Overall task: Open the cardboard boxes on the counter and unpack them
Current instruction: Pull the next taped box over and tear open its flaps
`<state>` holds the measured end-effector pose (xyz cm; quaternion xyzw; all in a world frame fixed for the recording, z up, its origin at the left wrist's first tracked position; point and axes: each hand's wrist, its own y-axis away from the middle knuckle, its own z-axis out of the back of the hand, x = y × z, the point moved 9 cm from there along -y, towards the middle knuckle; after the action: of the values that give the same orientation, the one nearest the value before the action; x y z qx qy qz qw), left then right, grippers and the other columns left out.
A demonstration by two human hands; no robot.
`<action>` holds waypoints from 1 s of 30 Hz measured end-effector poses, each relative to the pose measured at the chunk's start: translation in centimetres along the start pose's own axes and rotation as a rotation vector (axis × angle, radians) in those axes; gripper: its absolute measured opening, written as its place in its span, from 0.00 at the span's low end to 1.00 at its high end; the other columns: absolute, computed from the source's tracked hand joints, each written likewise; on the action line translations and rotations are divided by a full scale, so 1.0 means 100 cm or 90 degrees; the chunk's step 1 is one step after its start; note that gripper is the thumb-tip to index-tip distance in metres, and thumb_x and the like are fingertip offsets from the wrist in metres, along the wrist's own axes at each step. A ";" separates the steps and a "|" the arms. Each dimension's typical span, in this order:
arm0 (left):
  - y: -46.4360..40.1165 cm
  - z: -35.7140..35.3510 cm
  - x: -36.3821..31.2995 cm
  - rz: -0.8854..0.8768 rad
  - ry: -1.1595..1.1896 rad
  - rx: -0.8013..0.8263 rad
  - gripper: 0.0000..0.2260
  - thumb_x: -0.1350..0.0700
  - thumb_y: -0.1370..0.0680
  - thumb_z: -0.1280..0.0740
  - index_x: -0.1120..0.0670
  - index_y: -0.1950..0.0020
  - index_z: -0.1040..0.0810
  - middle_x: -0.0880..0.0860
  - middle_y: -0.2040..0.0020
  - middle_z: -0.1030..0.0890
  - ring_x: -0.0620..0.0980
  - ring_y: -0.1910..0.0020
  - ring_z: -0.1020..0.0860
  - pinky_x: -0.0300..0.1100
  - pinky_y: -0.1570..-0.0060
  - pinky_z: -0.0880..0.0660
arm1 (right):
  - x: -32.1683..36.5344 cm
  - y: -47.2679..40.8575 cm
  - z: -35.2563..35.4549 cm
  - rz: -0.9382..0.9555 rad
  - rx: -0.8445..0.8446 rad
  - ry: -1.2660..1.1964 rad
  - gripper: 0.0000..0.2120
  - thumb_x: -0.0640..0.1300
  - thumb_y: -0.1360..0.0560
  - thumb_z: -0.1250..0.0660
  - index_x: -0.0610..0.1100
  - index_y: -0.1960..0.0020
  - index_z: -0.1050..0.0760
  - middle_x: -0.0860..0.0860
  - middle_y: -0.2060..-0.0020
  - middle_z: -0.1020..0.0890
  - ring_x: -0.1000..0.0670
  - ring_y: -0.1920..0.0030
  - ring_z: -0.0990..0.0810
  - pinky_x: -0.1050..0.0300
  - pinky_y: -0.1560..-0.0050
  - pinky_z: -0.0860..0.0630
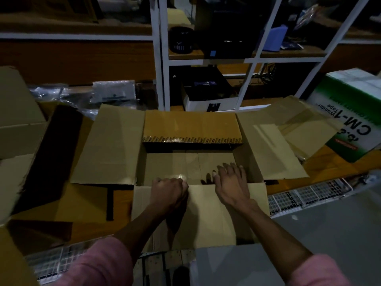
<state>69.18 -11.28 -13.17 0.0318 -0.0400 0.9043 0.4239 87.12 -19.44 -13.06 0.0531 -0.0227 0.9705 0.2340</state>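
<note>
Big brown corrugated cardboard box [191, 129] sits mid-desk, all 4 flaps splayed; flat brown card sheet on its floor at 12 o'clock from the hands. Left hand [169, 193] is a closed fist on the near rim, pinching something clear, can't tell what. Right hand [228, 180] is spread flat, reaching in. Card looks light and stiff but bendy; best taken by an edge. 2 more cardboard boxes at 9 o'clock, 1 green-and-white printed carton [350, 112] at 2.

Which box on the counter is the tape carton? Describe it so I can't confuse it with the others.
Start at the big open cardboard box in the centre, where both hands are, and follow its right flap outward. Just past it, at the counter's right end, stands the tape carton. It alone is white and green with printed "CM-1" lettering; its neighbours are plain brown.
</note>
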 end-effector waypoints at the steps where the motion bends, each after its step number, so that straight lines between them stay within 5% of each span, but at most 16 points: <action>1: 0.007 0.002 -0.003 -0.009 -0.007 0.027 0.17 0.50 0.24 0.49 0.52 0.55 0.21 0.52 0.64 0.19 0.55 0.68 0.21 0.45 0.63 0.38 | 0.005 0.005 0.000 0.004 -0.003 0.007 0.28 0.58 0.18 0.55 0.48 0.28 0.28 0.46 0.28 0.26 0.44 0.24 0.35 0.40 0.23 0.45; 4: 0.021 0.006 -0.007 -0.032 0.018 0.021 0.11 0.51 0.19 0.42 0.52 0.42 0.23 0.53 0.52 0.19 0.55 0.56 0.19 0.46 0.61 0.35 | 0.015 0.017 0.002 0.007 -0.003 0.014 0.26 0.57 0.17 0.52 0.48 0.29 0.26 0.47 0.29 0.25 0.44 0.25 0.34 0.40 0.24 0.45; 7: 0.036 0.006 -0.004 0.030 0.112 0.050 0.14 0.48 0.23 0.35 0.52 0.65 0.21 0.48 0.72 0.24 0.48 0.78 0.30 0.36 0.78 0.46 | 0.020 0.030 0.005 0.010 0.011 0.018 0.24 0.57 0.16 0.52 0.49 0.30 0.26 0.47 0.30 0.25 0.45 0.25 0.34 0.41 0.24 0.43; 9: 0.043 0.009 -0.006 0.035 0.128 0.020 0.20 0.48 0.19 0.44 0.54 0.65 0.21 0.51 0.71 0.23 0.52 0.76 0.26 0.38 0.77 0.36 | 0.022 0.037 0.007 0.007 0.028 0.005 0.24 0.56 0.17 0.52 0.49 0.30 0.27 0.47 0.30 0.24 0.45 0.27 0.33 0.42 0.26 0.41; 11: 0.042 0.012 0.000 0.073 0.218 0.022 0.19 0.47 0.16 0.48 0.54 0.52 0.21 0.55 0.56 0.19 0.54 0.61 0.21 0.46 0.60 0.24 | 0.023 0.043 0.008 0.000 0.037 -0.014 0.25 0.56 0.17 0.53 0.48 0.30 0.27 0.47 0.31 0.24 0.46 0.29 0.32 0.43 0.27 0.40; 14: 0.028 0.001 0.009 0.079 0.353 0.097 0.16 0.47 0.15 0.47 0.55 0.40 0.26 0.57 0.43 0.21 0.53 0.48 0.24 0.50 0.46 0.24 | 0.027 0.046 0.008 -0.006 0.047 -0.051 0.28 0.58 0.19 0.56 0.48 0.32 0.27 0.48 0.34 0.23 0.46 0.32 0.30 0.44 0.29 0.37; 19: 0.007 -0.008 0.027 0.117 0.297 0.125 0.17 0.49 0.17 0.44 0.57 0.34 0.28 0.59 0.35 0.24 0.58 0.38 0.28 0.54 0.38 0.28 | 0.044 0.028 0.001 0.028 0.111 -0.117 0.22 0.58 0.18 0.50 0.48 0.42 0.22 0.47 0.49 0.17 0.45 0.48 0.20 0.45 0.42 0.25; 22: -0.004 -0.020 0.031 0.105 0.259 0.157 0.18 0.48 0.17 0.43 0.56 0.31 0.30 0.58 0.32 0.26 0.57 0.34 0.30 0.55 0.34 0.31 | 0.050 -0.003 -0.022 0.021 0.251 -0.149 0.16 0.56 0.18 0.43 0.48 0.37 0.25 0.45 0.43 0.18 0.44 0.45 0.20 0.44 0.43 0.22; 24: -0.011 -0.030 0.029 0.080 0.227 0.190 0.20 0.47 0.17 0.42 0.56 0.29 0.31 0.57 0.29 0.28 0.57 0.32 0.32 0.55 0.33 0.31 | 0.054 -0.026 -0.039 0.030 0.322 -0.140 0.19 0.53 0.18 0.39 0.48 0.29 0.30 0.43 0.34 0.23 0.42 0.37 0.23 0.43 0.36 0.24; 26: -0.023 -0.031 0.032 0.075 0.212 0.209 0.21 0.47 0.17 0.41 0.56 0.27 0.33 0.56 0.27 0.32 0.57 0.28 0.35 0.56 0.33 0.31 | 0.057 -0.053 -0.048 0.053 0.326 -0.158 0.33 0.52 0.19 0.37 0.48 0.19 0.47 0.43 0.21 0.40 0.39 0.25 0.34 0.41 0.28 0.31; 28: -0.040 -0.028 0.038 0.065 0.183 0.174 0.21 0.47 0.16 0.42 0.56 0.27 0.34 0.57 0.25 0.35 0.58 0.26 0.38 0.56 0.34 0.30 | 0.061 -0.081 -0.036 0.082 0.242 -0.178 0.40 0.53 0.19 0.37 0.50 0.17 0.58 0.46 0.18 0.55 0.37 0.20 0.46 0.39 0.25 0.37; 30: -0.055 -0.026 0.042 0.054 0.158 0.135 0.21 0.48 0.16 0.43 0.57 0.26 0.35 0.59 0.22 0.39 0.61 0.23 0.42 0.58 0.32 0.33 | 0.062 -0.104 -0.013 0.116 0.129 -0.202 0.42 0.53 0.19 0.37 0.54 0.18 0.64 0.47 0.18 0.59 0.39 0.19 0.53 0.38 0.23 0.42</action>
<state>70.73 -4.30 -15.14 -0.0372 0.1067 0.9175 0.3813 86.26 -7.33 -13.41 0.2263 0.0336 0.9645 0.1320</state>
